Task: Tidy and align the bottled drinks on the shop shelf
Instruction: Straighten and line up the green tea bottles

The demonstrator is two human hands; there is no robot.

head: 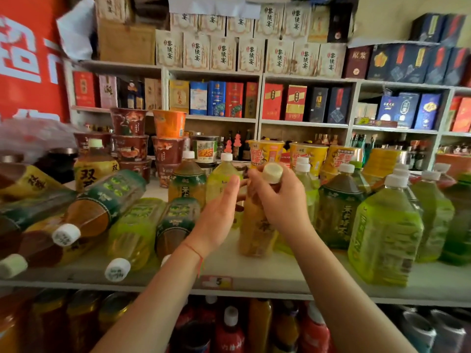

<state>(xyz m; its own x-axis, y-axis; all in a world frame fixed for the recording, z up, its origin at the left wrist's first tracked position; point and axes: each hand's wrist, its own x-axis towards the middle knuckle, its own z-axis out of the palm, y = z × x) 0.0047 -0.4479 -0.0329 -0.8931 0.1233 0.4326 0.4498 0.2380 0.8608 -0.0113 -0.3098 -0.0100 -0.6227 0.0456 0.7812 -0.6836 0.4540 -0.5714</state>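
Note:
My right hand grips the neck of an upright yellow tea bottle with a cream cap, standing on the white shelf in the middle. My left hand is spread flat against that bottle's left side, fingers apart. Left of my hands several bottles lie on their sides with caps toward me, among them a brown tea bottle and a pale green one. To the right, big green tea bottles stand upright. Behind my hands two more bottles stand upright.
Stacked instant-noodle cups and yellow cups stand at the back of the shelf. Boxed liquor fills the wall shelves behind. A price tag marked 5 sits on the shelf edge. More bottles stand on the shelf below.

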